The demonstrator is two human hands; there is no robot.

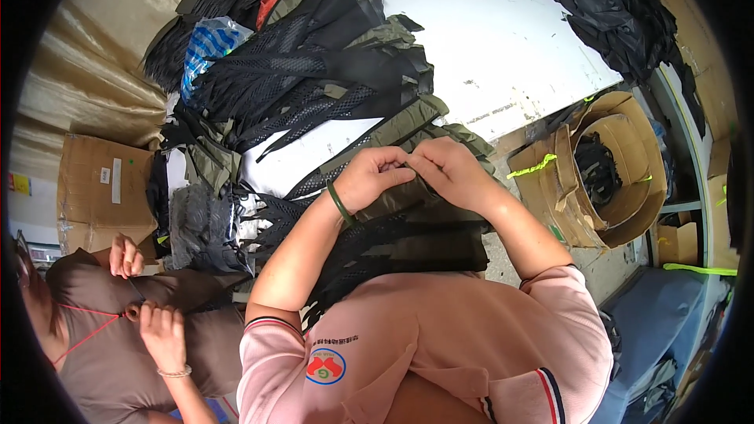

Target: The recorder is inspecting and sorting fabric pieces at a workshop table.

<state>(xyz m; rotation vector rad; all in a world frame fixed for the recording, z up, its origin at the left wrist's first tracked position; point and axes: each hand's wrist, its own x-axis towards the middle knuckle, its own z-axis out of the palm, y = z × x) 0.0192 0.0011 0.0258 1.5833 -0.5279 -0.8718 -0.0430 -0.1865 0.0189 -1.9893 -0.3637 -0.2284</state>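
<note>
My left hand (371,178), with a dark green bangle on its wrist, is closed in a pinch on the edge of an olive-green fabric piece (389,202). Right beside it my right hand (450,173) pinches the same edge, the fingertips of both nearly touching. The fabric hangs down toward my lap over other dark olive and black cloth (448,250). Just beyond my hands lie olive strips (408,122) at the near edge of the table. What exactly sits between my fingertips is hidden.
Black mesh and olive pieces (306,71) pile up on the white table (479,39). A round-bent cardboard box (550,180) with black pieces stands to the right. A co-worker's hands (161,330) hold a small dark item at lower left, near another cardboard box (102,188).
</note>
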